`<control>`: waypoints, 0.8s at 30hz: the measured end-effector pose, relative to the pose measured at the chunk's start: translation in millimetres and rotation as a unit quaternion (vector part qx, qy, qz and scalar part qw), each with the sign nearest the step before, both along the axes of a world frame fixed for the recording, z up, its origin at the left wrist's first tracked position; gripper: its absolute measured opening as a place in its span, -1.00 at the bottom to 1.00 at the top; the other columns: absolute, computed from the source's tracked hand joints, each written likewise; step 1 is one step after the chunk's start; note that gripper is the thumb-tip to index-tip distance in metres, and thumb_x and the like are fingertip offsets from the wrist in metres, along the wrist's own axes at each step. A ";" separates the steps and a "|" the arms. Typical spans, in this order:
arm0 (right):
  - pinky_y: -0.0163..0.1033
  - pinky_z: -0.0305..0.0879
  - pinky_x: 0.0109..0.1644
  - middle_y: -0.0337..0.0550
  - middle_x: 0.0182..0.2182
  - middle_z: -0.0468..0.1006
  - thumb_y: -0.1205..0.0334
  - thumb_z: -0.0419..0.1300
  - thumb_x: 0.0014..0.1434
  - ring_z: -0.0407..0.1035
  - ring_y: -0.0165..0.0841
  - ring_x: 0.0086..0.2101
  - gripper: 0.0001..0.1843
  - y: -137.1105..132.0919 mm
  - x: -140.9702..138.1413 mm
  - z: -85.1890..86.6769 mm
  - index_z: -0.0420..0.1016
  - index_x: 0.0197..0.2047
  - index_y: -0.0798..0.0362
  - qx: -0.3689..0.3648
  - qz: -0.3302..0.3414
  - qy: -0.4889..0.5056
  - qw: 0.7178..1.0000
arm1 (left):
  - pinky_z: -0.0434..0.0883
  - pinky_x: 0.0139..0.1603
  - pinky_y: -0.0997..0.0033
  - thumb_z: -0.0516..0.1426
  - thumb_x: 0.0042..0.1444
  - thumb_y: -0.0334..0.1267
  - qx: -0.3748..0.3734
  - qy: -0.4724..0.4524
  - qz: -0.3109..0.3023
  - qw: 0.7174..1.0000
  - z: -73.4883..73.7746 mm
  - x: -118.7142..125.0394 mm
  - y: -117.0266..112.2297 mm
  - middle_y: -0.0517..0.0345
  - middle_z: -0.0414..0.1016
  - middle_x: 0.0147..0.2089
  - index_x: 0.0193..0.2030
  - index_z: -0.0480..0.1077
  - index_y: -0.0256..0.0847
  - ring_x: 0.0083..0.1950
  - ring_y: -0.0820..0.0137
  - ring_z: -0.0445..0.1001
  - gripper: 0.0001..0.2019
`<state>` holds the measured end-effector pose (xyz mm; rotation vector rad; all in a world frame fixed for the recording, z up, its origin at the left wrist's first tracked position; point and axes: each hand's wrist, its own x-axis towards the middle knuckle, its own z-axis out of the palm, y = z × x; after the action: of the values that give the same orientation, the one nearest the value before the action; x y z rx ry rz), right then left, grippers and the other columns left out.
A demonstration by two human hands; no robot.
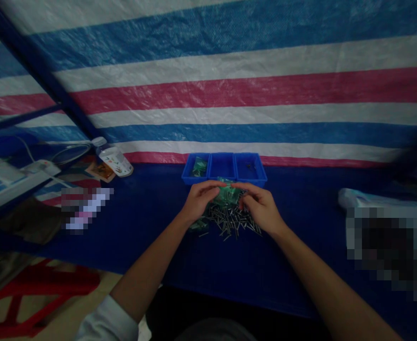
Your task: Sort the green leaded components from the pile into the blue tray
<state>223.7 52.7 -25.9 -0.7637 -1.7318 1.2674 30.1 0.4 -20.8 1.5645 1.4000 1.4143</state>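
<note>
While both hands' fingers [208, 186] [245, 189] pinch green strip [226, 195], blue bin [222, 156], green scraps [199, 166] left, dark bits [251, 167] right

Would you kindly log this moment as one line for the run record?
left hand: touching green pieces | right hand: touching same pieces | under hands: loose metal pins | behind: blue three-compartment tray

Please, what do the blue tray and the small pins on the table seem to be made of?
The blue tray looks like moulded plastic, with even colour and smooth, slightly glossy walls. The small pins look like metal, grey with small bright glints, but the exact metal cannot be told.
</note>
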 end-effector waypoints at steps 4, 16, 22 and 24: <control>-0.27 0.21 -0.49 -0.11 -0.24 0.63 0.21 0.13 0.08 0.32 -0.47 -0.56 -0.58 -0.8 -1.2 -0.6 0.55 0.02 0.02 -0.026 -0.010 0.022 0.999 | 0.31 -0.37 0.35 0.10 0.19 -0.06 0.025 0.033 0.065 0.997 -1.2 -7.7 1.2 0.24 0.37 -0.50 -0.04 0.54 -0.13 -0.46 0.40 0.31 -0.68; -0.30 0.20 -0.50 -0.16 -0.39 0.61 0.10 0.14 0.16 0.28 -0.46 -0.57 -0.72 4.7 -3.6 -3.8 0.58 -0.17 0.04 -0.012 -0.045 -0.004 0.999 | 0.09 0.26 -0.18 0.13 0.19 -0.06 -0.032 0.290 0.285 0.913 17.0 -45.4 8.9 -0.02 0.53 0.16 0.03 0.51 -0.08 0.28 -0.06 0.21 -0.67; -0.30 0.21 -0.47 -0.16 -0.39 0.61 0.16 0.08 0.21 0.30 -0.44 -0.55 -0.71 4.9 -1.2 -5.5 0.58 -0.13 0.04 0.021 -0.050 -0.034 0.998 | 0.12 0.22 -0.21 0.08 0.24 -0.01 -0.078 0.372 0.306 0.873 6.8 -44.2 11.6 -0.11 0.53 0.16 0.02 0.52 -0.15 0.29 -0.10 0.21 -0.63; -0.30 0.21 -0.46 -0.17 -0.40 0.61 0.20 0.08 0.20 0.32 -0.43 -0.53 -0.72 4.3 0.1 -5.0 0.59 -0.14 0.04 0.041 -0.053 -0.047 0.997 | 0.13 0.22 -0.21 0.08 0.24 -0.02 -0.077 0.383 0.303 0.869 5.1 -43.9 12.4 -0.11 0.53 0.16 0.05 0.51 -0.16 0.29 -0.09 0.22 -0.62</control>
<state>223.8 57.0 -30.8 -0.8672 -1.7817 1.0984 -13.8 12.8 -15.7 1.7393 2.5860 0.9396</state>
